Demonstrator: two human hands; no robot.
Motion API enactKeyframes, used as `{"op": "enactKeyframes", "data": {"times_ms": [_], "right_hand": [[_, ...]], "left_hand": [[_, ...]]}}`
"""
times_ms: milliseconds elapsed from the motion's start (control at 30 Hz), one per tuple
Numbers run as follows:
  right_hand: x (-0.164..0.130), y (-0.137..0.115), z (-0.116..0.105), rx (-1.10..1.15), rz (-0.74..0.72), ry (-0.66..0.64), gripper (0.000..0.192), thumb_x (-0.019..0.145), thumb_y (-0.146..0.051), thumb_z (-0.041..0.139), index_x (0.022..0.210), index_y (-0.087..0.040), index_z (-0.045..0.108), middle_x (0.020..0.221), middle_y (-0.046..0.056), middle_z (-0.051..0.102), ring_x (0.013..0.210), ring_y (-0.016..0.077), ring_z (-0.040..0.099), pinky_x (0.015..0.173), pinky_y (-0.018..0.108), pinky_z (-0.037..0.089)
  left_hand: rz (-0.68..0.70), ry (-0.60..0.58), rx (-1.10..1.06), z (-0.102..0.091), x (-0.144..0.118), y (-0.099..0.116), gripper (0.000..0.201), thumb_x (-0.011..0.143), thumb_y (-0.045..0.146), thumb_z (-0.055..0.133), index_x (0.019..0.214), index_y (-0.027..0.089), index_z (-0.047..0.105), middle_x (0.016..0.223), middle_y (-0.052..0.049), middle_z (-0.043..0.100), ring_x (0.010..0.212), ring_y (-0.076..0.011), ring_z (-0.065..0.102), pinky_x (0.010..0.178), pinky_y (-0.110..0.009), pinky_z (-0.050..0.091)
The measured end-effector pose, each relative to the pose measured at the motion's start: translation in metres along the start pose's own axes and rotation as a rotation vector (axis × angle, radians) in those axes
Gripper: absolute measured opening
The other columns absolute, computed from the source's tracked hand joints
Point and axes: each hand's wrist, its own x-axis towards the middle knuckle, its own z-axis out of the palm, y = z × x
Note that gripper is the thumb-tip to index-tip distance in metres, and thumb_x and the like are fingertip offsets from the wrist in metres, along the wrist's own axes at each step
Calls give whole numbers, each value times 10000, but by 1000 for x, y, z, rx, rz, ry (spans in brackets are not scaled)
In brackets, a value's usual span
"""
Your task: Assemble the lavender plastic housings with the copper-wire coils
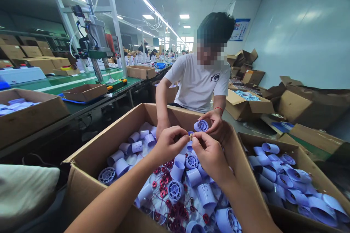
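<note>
Centre of frame: left hand (170, 142) and right hand (209, 153) are meeting fingertip to fingertip over the big cardboard box (82, 169). Both are pinching a tiny part (190, 136) between thumb and forefinger; each grip is closing on it, and the part is too small to identify. It is sitting right between the two hands, above the box contents.

Inside the box, pale blue plastic cylinders (193, 176) are lying in a heap, some showing vented round ends, with small red coils (164, 182) and thin wires mixed in at centre and lower centre.

Across the box, a co-worker in a white T-shirt (197, 83) is sitting, face blurred. That person's hand (214, 122) is holding one blue cylinder (201, 126) just above the far box edge; their other hand is reaching down into the box.

Lower right: a second box (306, 164) is holding more blue cylinders. Right side: open cartons (247, 107) are piling up along the wall. Upper left: a press machine (94, 40) is standing on a green tabletop (68, 85), with shallow cartons beside it.
</note>
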Motion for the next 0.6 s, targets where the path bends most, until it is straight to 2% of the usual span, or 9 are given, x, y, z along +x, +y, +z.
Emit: {"op": "enactKeyframes", "data": {"times_ms": [167,267,433,600], "right_hand": [[0,-3,4,126,81,3,234,775,-380,497,726,-174,597,554,-35,521,437,95,394,393,206,324],[1,-5,4,176,114,34,232,746,-398,515,702,-180,582,503,-56,456,424,95,365,383,207,308],[5,1,-1,260,197,95,230,703,-418,568,668,-190,564,481,-69,412,421,94,349,386,209,303],[7,16,6,488,263,9,266,700,-454,613,684,-191,572,491,-59,461,454,101,400,434,216,342]], "left_hand": [[-55,29,-113,4,0,0,165,744,257,572,623,148,594,581,15,538,552,-95,447,514,-199,354],[-152,47,-229,4,2,-4,181,717,304,597,625,149,582,558,29,513,513,-82,419,468,-189,326],[-330,176,-442,-6,9,-11,284,656,410,671,653,158,540,458,87,387,410,-43,298,401,-175,215],[-434,68,-682,-3,11,-16,389,605,463,719,636,179,455,460,114,333,410,-27,237,404,-165,185]]}}
